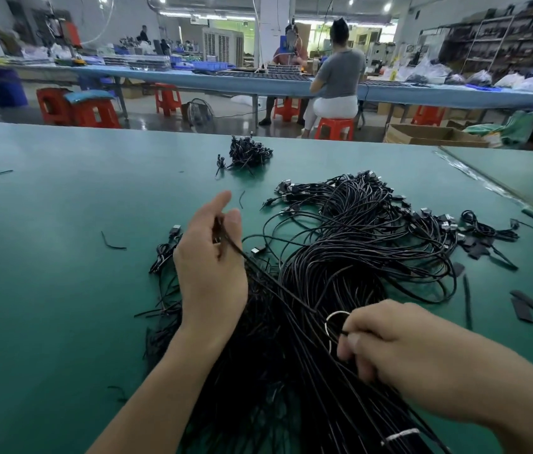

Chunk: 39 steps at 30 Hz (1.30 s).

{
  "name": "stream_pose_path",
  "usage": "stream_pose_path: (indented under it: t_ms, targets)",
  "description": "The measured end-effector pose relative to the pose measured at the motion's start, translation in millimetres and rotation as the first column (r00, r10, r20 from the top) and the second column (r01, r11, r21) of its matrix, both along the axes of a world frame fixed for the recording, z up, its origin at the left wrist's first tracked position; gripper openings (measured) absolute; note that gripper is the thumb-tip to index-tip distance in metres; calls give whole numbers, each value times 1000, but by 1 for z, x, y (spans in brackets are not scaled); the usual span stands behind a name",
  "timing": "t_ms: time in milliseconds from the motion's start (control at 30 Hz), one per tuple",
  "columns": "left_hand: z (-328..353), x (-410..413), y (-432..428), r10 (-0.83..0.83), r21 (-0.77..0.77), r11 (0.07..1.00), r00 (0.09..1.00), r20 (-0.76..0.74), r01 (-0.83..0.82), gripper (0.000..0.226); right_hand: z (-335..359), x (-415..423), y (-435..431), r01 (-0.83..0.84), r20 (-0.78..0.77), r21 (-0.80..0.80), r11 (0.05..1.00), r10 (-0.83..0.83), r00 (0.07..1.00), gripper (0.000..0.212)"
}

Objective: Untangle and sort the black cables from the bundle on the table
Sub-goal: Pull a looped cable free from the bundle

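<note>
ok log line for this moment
left hand: pinches single cable | right hand: grips bundle by white tie | small pile: far side of table

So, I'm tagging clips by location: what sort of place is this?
Likely a cable-assembly workshop: a bundle of black cables on a green worktable, workers on red stools at a long bench behind.

A person in a grey shirt [340, 72] sits on a red stool [335, 128] at a long blue table [225, 82]. A fan [198, 113] stands on the floor; a cardboard box [428, 135] lies further right.
</note>
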<state>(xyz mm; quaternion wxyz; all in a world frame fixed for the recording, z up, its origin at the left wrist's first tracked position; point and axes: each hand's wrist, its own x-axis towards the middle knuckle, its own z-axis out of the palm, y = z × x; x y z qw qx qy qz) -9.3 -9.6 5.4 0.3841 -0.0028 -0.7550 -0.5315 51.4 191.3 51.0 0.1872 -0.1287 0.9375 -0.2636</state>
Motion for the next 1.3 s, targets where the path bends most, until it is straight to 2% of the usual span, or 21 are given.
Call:
stream_pose_path:
  t_ms: [67, 100, 167, 200, 267, 333, 400, 500, 633, 700, 733, 767, 833, 900, 967, 1000, 1133, 1200, 1300]
  targets:
    - [8, 6, 7, -2, -129, 992, 999, -39, -3, 43, -2, 0, -1, 47, -53, -45, 998, -50, 997, 18]
    - [11, 9, 10, -11, -220, 976, 999, -39, 3, 44, 0, 0, -4, 34, -44, -112, 993, -39, 998, 26]
    - [13, 14, 14, -16, -408, 913, 1000, -7, 11, 40, 3, 1, -12, -29, 12, -258, 966, 33, 999, 62]
    - [13, 15, 15, -17, -474, 880, 1000, 19, 24, 39, 3, 1, -17, -40, 3, -320, 946, 44, 999, 73]
    - [12, 17, 17, -32, -531, 845, 997, 75, 67, 39, 2, 2, -26, -18, -37, -439, 898, 3, 999, 71]
    - [12, 17, 17, -64, -534, 838, 993, 101, 109, 39, -1, 1, -30, 63, -98, -502, 862, -129, 987, 50]
    - [12, 16, 16, -86, -517, 847, 992, 96, 124, 36, -4, -2, -28, 103, -199, -448, 888, -211, 957, 45]
    - [13, 16, 17, -98, -493, 861, 992, 77, 123, 35, -3, -1, -27, 78, -215, -435, 897, -188, 959, 41]
    - [12, 15, 17, -103, -491, 863, 993, 53, 116, 34, -6, -2, -30, -16, -176, -479, 878, -78, 981, 2]
    - [12, 14, 15, -89, -467, 880, 996, 30, 93, 32, -5, -2, -29, 10, -137, -575, 818, -108, 985, 9]
    - [13, 14, 15, -82, -461, 883, 996, 21, 82, 32, -5, -2, -27, 14, -127, -606, 795, -114, 985, 4]
    - [14, 14, 15, -78, -462, 883, 997, 19, 78, 33, -3, -1, -26, 12, -132, -609, 793, -116, 985, 11]
    - [14, 14, 15, -80, -466, 881, 996, 29, 85, 36, -3, 0, -25, -51, -139, -528, 847, -27, 990, 36]
    - [13, 13, 16, -74, -469, 880, 997, 21, 75, 34, -2, 1, -28, -89, -170, -527, 845, -3, 985, 29]
    - [12, 13, 13, -39, -474, 880, 999, 6, 37, 31, -4, -3, -25, -51, -291, -567, 822, -141, 946, 13]
    - [11, 13, 11, -8, -483, 875, 1000, 3, 8, 31, -5, -6, -22, -20, -344, -583, 812, -224, 912, 14]
    - [12, 16, 8, 82, -524, 848, 996, -24, -83, 30, -7, -16, -5, 117, -338, -699, 705, -470, 815, 20]
    - [16, 19, 11, -8, -562, 826, 999, 46, 32, 32, -9, -19, 1, 159, -347, -714, 682, -541, 767, 21]
    - [17, 24, 20, -228, -489, 798, 928, 296, 352, 28, -9, -18, 0, 157, -386, -662, 733, -513, 767, 13]
